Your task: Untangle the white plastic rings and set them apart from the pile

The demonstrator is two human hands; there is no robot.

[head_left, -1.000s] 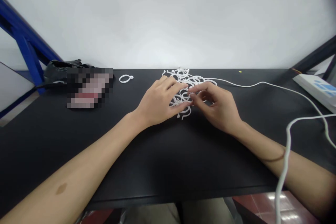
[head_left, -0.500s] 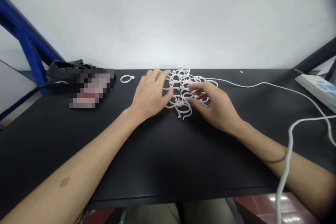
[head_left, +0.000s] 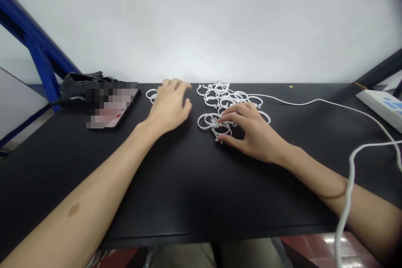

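My left hand (head_left: 169,106) is over the table just right of a few white plastic curtain rings (head_left: 150,92) at the left, partly covering them. Its thumb stands apart from the fingers and nothing shows in its grasp. On the right, my right hand (head_left: 253,132) rests over the near side of a loose pile of white curtain rings (head_left: 220,98). Its fingers are bent and spread, with thumb and forefinger apart around rings (head_left: 222,129) at the front of the pile. Some rings under the palm are hidden.
A phone (head_left: 124,106), partly pixelated, lies left beside a black plastic bag (head_left: 75,86). A white cable (head_left: 295,103) runs rightwards from behind the pile, and a thicker one (head_left: 348,192) crosses above my right forearm. A white box (head_left: 381,106) sits far right on the black table (head_left: 194,192).
My left hand has moved left from the pile to the separate rings, where a second ring outline now shows. My right hand has come lower over the pile, fingers spreading.
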